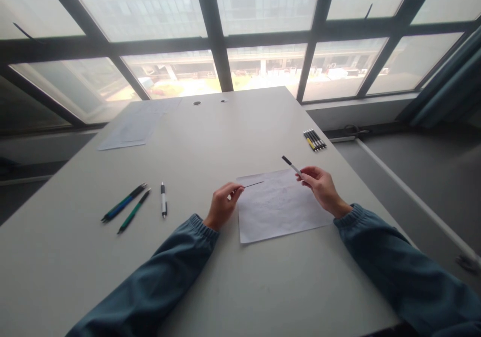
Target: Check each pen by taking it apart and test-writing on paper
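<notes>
1. Daylight is pouring through the windows (266, 6) across the top of the frame, glaring and bleaching the view outside.
2. The tabletop (233, 131) is catching a pale sheen at upper middle and looking greyer toward the bottom.
3. The floor (406, 172) at right is lying in dimness.
4. Wide-angle distortion is splaying the window bars (218, 36) outward.
5. Softness is blurring the faint marks on the paper (278, 207).

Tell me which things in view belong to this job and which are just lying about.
Likely the job: thin rod in left hand, pen barrel in right hand, nearer paper.
Likely lying about: blue pens, green pen, white pen, pen row, far papers.
</notes>
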The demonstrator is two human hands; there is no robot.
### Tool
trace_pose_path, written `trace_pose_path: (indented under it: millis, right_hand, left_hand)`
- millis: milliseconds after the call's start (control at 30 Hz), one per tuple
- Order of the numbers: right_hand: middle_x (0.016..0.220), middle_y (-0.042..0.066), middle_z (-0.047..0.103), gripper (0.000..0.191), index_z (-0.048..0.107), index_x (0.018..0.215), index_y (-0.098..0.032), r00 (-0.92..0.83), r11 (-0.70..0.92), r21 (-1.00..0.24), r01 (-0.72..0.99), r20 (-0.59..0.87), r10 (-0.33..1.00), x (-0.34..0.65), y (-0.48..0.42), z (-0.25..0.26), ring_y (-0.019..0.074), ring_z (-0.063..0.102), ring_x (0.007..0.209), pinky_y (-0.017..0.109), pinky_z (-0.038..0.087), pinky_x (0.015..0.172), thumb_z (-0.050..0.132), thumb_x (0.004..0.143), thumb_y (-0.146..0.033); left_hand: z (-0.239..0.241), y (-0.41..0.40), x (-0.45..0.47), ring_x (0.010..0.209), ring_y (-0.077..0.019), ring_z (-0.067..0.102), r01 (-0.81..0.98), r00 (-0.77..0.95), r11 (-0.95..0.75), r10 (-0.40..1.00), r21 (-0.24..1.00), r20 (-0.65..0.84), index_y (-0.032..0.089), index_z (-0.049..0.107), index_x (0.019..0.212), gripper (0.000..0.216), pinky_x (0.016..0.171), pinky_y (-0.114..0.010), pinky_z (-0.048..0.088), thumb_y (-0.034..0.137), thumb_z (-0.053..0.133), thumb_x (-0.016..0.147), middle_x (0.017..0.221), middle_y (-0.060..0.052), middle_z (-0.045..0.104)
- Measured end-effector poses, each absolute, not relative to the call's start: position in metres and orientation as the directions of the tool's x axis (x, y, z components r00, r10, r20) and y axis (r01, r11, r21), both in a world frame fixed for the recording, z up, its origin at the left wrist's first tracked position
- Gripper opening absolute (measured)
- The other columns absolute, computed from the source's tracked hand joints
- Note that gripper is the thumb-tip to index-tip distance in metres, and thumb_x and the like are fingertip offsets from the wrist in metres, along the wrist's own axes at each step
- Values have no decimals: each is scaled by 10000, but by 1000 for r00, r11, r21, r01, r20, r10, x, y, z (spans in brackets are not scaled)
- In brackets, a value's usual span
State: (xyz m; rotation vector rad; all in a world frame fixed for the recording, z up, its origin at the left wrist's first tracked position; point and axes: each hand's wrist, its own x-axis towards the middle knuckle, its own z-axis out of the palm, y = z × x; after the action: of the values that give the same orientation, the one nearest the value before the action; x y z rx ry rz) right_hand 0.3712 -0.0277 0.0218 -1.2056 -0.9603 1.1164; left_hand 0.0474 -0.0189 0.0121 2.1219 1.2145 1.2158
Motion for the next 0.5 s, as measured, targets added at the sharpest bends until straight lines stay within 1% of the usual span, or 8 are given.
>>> trace_pose_path:
  millis: [100, 167, 233, 333, 500]
  right_hand:
    - [932, 97, 771, 273, 724, 938, -166, 177, 54, -991, 126, 76, 981, 373, -22, 16, 219, 708, 862, 341, 531, 760, 791, 734, -335]
    - [939, 84, 769, 188, 751, 925, -184, 145, 130, -940, 317, 184, 972, 372, -19, 11, 231, 697, 882, 380, 528, 810, 737, 782, -305]
    - [940, 74, 761, 140, 763, 920, -204, 96, 225, -856, 465, 301, 949, 371, -17, 7, 236, 682, 897, 403, 522, 847, 685, 823, -268]
    - [929, 77, 741, 132, 759, 922, -215, 20, 313, -756, 575, 396, 918, 369, -14, 2, 240, 660, 907, 417, 518, 878, 644, 857, -226]
    - [946, 82, 735, 142, 749, 870, -216, -132, 385, -633, 671, 409, 903, 371, -13, -6, 258, 618, 969, 440, 482, 924, 621, 863, -154]
  left_hand:
    - [10, -19, 49, 708, -118, 597, 448, 313, -591, 807, 671, 501, 191, 743, 929, 151, 614, -226, 494, 294, 633, 945, 880, -56, 697]
    - [8, -19, 49, 715, -117, 595, 423, 349, -617, 787, 664, 509, 205, 756, 937, 130, 610, -228, 491, 283, 652, 933, 886, -53, 688]
    - [6, -19, 49, 736, -122, 605, 411, 371, -631, 775, 658, 511, 211, 763, 933, 125, 610, -229, 495, 283, 661, 926, 885, -54, 683]
    - [4, -19, 48, 767, -132, 622, 418, 392, -625, 778, 659, 490, 211, 767, 920, 132, 627, -234, 511, 286, 658, 927, 887, -58, 682]
    - [4, -21, 48, 824, -157, 634, 457, 444, -638, 767, 620, 463, 222, 774, 931, 122, 723, -282, 538, 282, 667, 922, 901, -66, 675]
